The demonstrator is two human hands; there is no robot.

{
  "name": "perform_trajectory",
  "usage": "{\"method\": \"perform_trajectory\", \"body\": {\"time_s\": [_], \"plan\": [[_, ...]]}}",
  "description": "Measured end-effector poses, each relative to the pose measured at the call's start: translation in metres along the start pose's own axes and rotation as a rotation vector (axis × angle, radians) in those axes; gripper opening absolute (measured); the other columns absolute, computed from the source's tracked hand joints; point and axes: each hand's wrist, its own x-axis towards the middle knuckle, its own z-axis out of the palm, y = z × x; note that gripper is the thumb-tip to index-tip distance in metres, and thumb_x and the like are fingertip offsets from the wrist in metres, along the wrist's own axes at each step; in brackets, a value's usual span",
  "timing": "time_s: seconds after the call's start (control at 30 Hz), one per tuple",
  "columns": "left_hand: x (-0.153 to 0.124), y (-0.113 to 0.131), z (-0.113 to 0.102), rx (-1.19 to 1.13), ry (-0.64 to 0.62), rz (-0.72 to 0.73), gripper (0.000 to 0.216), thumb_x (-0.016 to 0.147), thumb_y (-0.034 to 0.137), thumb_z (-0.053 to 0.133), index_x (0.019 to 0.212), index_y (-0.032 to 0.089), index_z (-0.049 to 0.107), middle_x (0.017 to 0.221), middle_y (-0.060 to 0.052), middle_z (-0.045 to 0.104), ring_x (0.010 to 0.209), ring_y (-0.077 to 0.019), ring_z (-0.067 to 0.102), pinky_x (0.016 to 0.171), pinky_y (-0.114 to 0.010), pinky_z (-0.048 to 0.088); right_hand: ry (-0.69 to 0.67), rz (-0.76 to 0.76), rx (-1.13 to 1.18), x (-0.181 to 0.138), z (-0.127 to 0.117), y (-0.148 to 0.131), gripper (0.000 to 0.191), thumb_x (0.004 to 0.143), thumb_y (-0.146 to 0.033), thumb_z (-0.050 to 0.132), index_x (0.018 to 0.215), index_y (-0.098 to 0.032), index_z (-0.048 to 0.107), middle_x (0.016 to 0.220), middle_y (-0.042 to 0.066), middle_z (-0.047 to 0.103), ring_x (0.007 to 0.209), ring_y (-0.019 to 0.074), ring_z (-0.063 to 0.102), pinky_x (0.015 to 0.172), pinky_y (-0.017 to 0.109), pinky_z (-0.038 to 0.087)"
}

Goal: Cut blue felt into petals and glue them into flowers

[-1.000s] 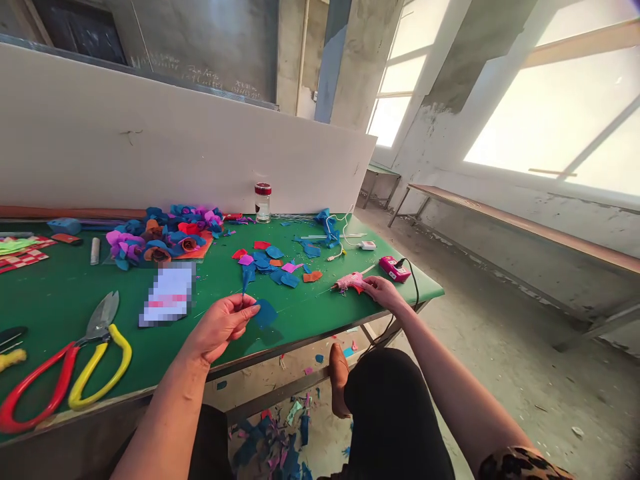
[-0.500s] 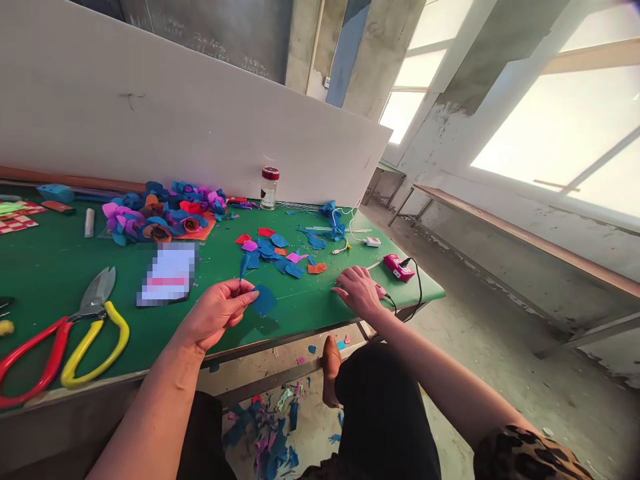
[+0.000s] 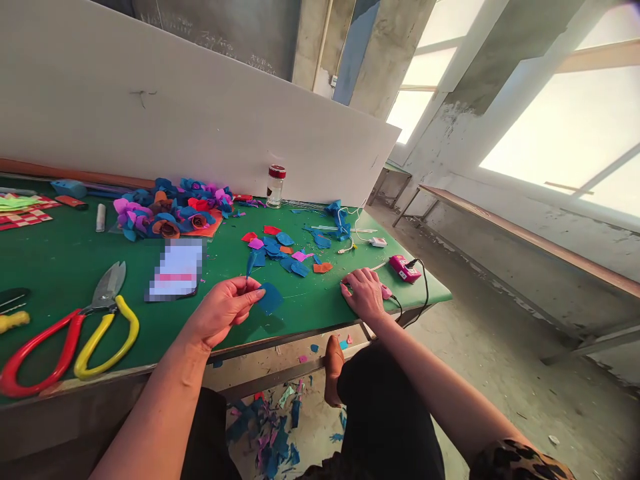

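In my left hand (image 3: 227, 308), thumb and fingers pinch a blue paper petal (image 3: 271, 299), and a narrow rolled blue paper bud (image 3: 251, 264) stands up from the same grip. My right hand (image 3: 364, 292) rests palm down near the table's right end, curled over a pink corded tool (image 3: 386, 291) that looks like a glue gun. Most of that tool is hidden under the hand. Beyond the hands lies a scatter of blue, red, pink and orange paper petals (image 3: 300, 269).
Red-and-yellow-handled shears (image 3: 107, 287), a phone (image 3: 176, 270) and a cluster of paper flowers (image 3: 165, 208) occupy the left. A red-lidded jar (image 3: 275, 187) stands by the white board. A pink power strip (image 3: 404, 269) with a black cord sits near the right edge. Paper scraps (image 3: 273, 433) litter the floor.
The view has shifted slightly, moving the scene to the right. The right thumb has drawn in and the fingers look more curled over the pink tool. My left hand keeps its pinch.
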Motion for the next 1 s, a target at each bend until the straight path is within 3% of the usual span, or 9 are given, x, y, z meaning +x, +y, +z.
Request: {"method": "perform_trajectory", "body": {"time_s": [0.27, 0.43, 0.63, 0.8, 0.9, 0.97, 1.0], "plan": [[-0.001, 0.0, 0.002, 0.014, -0.005, -0.004, 0.038, 0.059, 0.04, 0.083, 0.077, 0.015, 0.061, 0.063, 0.007, 0.045, 0.041, 0.0005, 0.025, 0.036, -0.016, 0.018, -0.015, -0.011, 0.044, 0.0, 0.003, 0.001, 0.014, 0.087, -0.02, 0.052, 0.081, -0.021, 0.064, 0.085, 0.007, 0.063, 0.087, 0.0234, 0.051, 0.089, 0.038, 0.032], [0.0, -0.001, 0.002, 0.016, -0.016, -0.007, 0.038, 0.059, 0.039, 0.083, 0.078, 0.015, 0.06, 0.063, 0.007, 0.045, 0.041, 0.0005, 0.024, 0.036, -0.017, 0.017, 0.051, 0.012, 0.141, -0.007, 0.001, 0.0, 0.011, 0.084, -0.017, 0.053, 0.081, -0.021, 0.064, 0.091, 0.006, 0.066, 0.092, 0.0225, 0.055, 0.092, 0.037, 0.034], [0.003, -0.001, 0.0, -0.006, -0.005, -0.016, 0.04, 0.056, 0.039, 0.085, 0.077, 0.015, 0.061, 0.063, 0.008, 0.046, 0.041, 0.0015, 0.025, 0.036, -0.016, 0.016, 0.095, 0.068, 0.293, -0.026, -0.032, -0.028, 0.01, 0.083, -0.018, 0.055, 0.076, -0.022, 0.062, 0.081, 0.005, 0.064, 0.089, 0.0229, 0.056, 0.086, 0.037, 0.037], [0.002, 0.0, -0.001, -0.002, -0.001, -0.017, 0.039, 0.055, 0.037, 0.086, 0.076, 0.015, 0.061, 0.059, 0.009, 0.045, 0.039, 0.0017, 0.025, 0.036, -0.015, 0.017, -0.149, -0.005, 0.531, -0.076, -0.045, -0.093, 0.014, 0.084, -0.021, 0.057, 0.071, -0.022, 0.06, 0.074, 0.003, 0.061, 0.076, 0.0188, 0.056, 0.072, 0.032, 0.04], [-0.002, 0.0, -0.002, 0.01, -0.003, -0.004, 0.038, 0.057, 0.036, 0.085, 0.076, 0.015, 0.06, 0.059, 0.009, 0.045, 0.039, 0.0016, 0.025, 0.036, -0.015, 0.017, -0.367, -0.068, 0.509, -0.113, -0.024, -0.124, 0.014, 0.082, -0.028, 0.064, 0.07, -0.021, 0.061, 0.077, 0.004, 0.062, 0.08, 0.0202, 0.058, 0.074, 0.033, 0.042], [-0.005, 0.0, -0.002, 0.019, -0.005, 0.009, 0.038, 0.058, 0.036, 0.085, 0.077, 0.015, 0.06, 0.061, 0.008, 0.046, 0.039, 0.0015, 0.025, 0.036, -0.015, 0.017, -0.55, -0.132, 0.448, -0.134, -0.004, -0.135, 0.004, 0.079, -0.02, 0.064, 0.075, -0.02, 0.064, 0.088, 0.006, 0.064, 0.089, 0.0229, 0.06, 0.076, 0.034, 0.043], [-0.007, 0.0, -0.002, 0.024, -0.005, 0.015, 0.038, 0.058, 0.036, 0.085, 0.077, 0.015, 0.06, 0.062, 0.008, 0.047, 0.039, 0.0015, 0.025, 0.036, -0.015, 0.017, -0.656, -0.169, 0.433, -0.143, 0.006, -0.138, 0.008, 0.074, -0.016, 0.067, 0.081, -0.02, 0.066, 0.098, 0.008, 0.065, 0.092, 0.0243, 0.06, 0.075, 0.034, 0.044]]}}
